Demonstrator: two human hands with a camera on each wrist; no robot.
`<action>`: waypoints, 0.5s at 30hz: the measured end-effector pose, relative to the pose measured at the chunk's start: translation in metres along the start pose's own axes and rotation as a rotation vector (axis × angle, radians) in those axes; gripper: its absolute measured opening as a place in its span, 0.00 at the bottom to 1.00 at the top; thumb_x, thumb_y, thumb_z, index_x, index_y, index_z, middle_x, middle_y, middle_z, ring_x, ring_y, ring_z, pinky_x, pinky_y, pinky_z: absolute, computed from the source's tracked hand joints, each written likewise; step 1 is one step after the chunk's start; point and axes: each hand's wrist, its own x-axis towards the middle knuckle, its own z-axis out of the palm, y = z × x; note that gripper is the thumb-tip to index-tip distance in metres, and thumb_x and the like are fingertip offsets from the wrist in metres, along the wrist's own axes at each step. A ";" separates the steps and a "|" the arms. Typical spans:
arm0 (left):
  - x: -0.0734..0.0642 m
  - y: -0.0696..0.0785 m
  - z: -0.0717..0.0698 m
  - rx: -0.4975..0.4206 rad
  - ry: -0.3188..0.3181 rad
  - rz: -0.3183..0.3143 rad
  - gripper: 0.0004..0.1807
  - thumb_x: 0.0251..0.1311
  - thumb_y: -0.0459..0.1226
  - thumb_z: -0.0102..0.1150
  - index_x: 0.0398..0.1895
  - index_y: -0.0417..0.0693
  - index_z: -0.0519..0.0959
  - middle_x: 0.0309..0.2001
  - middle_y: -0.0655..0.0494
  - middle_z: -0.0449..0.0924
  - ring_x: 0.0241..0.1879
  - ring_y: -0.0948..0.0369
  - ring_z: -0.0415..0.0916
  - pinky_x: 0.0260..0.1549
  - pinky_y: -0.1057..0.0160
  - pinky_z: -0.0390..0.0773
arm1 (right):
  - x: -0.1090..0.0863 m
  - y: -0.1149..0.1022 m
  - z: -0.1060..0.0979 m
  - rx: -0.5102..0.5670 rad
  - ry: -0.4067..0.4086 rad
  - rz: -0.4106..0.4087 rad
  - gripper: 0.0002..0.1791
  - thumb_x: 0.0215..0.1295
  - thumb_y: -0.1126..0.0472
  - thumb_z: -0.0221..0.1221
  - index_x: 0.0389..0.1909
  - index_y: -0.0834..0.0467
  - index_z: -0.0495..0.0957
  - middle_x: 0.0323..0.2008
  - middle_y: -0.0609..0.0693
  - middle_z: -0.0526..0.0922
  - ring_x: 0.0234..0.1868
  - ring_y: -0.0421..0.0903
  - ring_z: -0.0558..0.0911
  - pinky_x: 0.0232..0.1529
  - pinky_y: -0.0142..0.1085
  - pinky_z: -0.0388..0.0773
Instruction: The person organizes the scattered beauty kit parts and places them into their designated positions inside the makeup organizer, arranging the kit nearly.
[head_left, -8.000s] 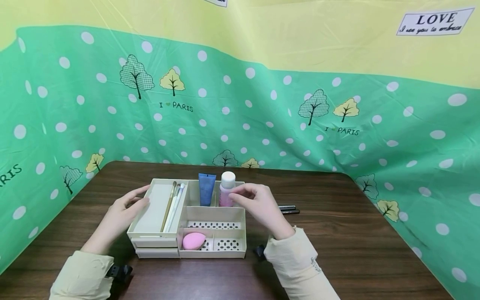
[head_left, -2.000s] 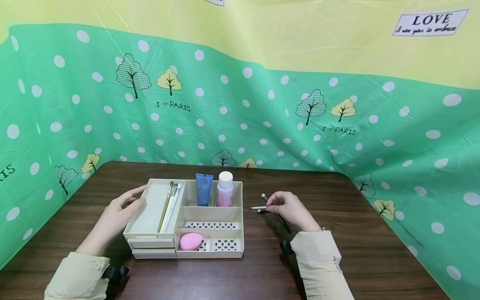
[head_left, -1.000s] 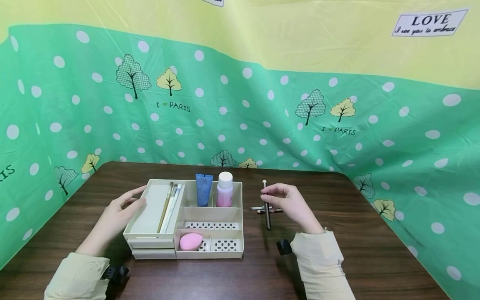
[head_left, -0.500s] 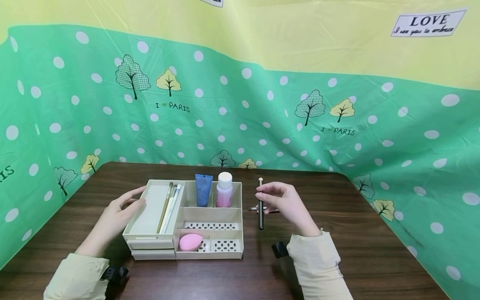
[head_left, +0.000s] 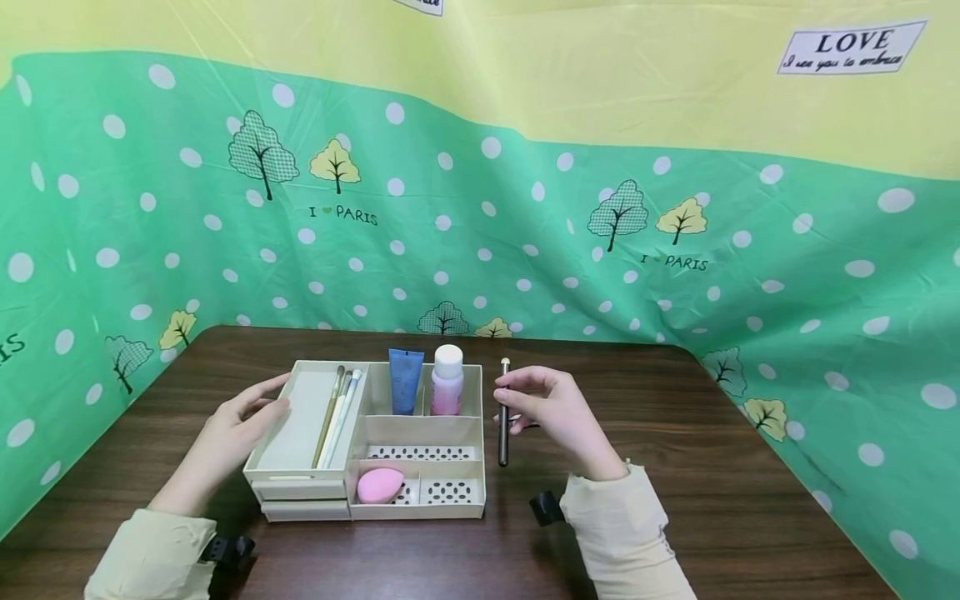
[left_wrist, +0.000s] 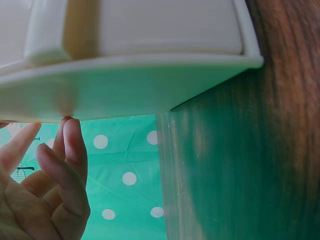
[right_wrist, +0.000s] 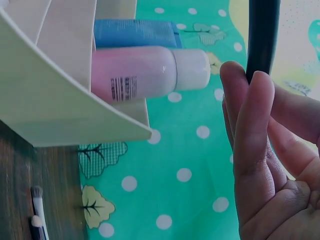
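Observation:
My right hand (head_left: 555,412) pinches a dark-handled makeup brush (head_left: 503,446) between thumb and fingers, upright just right of the cream organizer (head_left: 300,421). In the right wrist view, part of the brush's dark handle (right_wrist: 263,35) rises above the fingertips. My left hand (head_left: 232,433) rests its fingertips on the organizer's left side; the left wrist view has those fingers (left_wrist: 75,150) at the side wall (left_wrist: 125,92). Several makeup brushes (head_left: 337,425) lie on the organizer's left top. A blue tube (head_left: 405,383) and a pink bottle (head_left: 447,392) with a white cap stand in its rear compartments.
A pink makeup sponge (head_left: 380,486) sits in the front compartment. Below the right hand, a white-handled brush (right_wrist: 40,210) and a dark one (right_wrist: 36,230) lie on the wooden table (head_left: 675,500). A green and yellow cloth (head_left: 525,208) hangs behind.
Earlier my right hand was at the bottle, then at the brushes on the table. It has lifted one dark brush, turned it upright and moved it left toward the organizer. My left hand stays put.

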 end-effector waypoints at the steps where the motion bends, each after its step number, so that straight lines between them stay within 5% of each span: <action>1: 0.000 0.000 0.000 0.001 0.000 0.000 0.31 0.73 0.51 0.48 0.75 0.50 0.64 0.58 0.35 0.77 0.53 0.52 0.74 0.45 0.59 0.73 | 0.000 0.000 0.002 0.000 -0.003 -0.003 0.16 0.63 0.67 0.64 0.49 0.72 0.79 0.32 0.48 0.84 0.22 0.42 0.83 0.29 0.37 0.83; 9: 0.000 0.000 -0.001 0.001 -0.002 -0.001 0.31 0.73 0.51 0.48 0.75 0.50 0.63 0.58 0.34 0.77 0.55 0.48 0.74 0.44 0.59 0.73 | -0.001 -0.001 0.014 0.023 -0.024 -0.012 0.17 0.63 0.68 0.63 0.49 0.74 0.78 0.32 0.54 0.86 0.21 0.41 0.82 0.29 0.36 0.82; 15: 0.000 0.000 0.000 -0.010 -0.001 -0.005 0.31 0.73 0.51 0.48 0.74 0.50 0.64 0.58 0.34 0.77 0.56 0.47 0.74 0.43 0.61 0.73 | -0.002 -0.003 0.028 -0.015 -0.049 -0.040 0.14 0.63 0.68 0.64 0.47 0.72 0.80 0.29 0.49 0.82 0.19 0.40 0.80 0.28 0.38 0.82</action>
